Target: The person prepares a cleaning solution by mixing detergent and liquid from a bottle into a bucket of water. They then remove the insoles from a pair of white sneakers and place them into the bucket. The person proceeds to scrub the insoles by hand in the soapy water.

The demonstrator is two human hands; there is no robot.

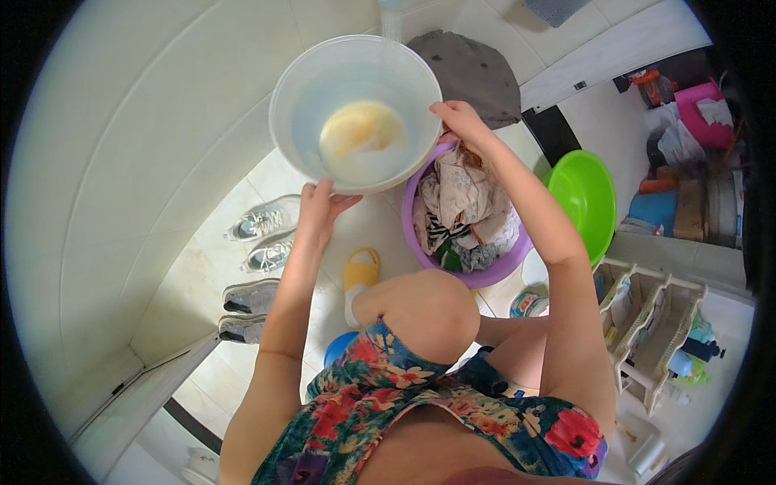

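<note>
Both hands grip a round, translucent white plastic basin by its rim. My left hand holds the near rim from the lower left, with the thumb apart from the fingers. My right hand pinches the right side of the rim. A stream of water runs down into the basin's far side. Water stands in the basin, with a yellowish patch in it, too blurred to name. Just right of and below the basin stands a purple tub heaped with crumpled clothes.
A bright green basin leans at the right, near a cream plastic shelf rack. Behind the white basin lies a dark grey cloth. Two pairs of shoes line the left wall. A painted tin stands below the purple tub.
</note>
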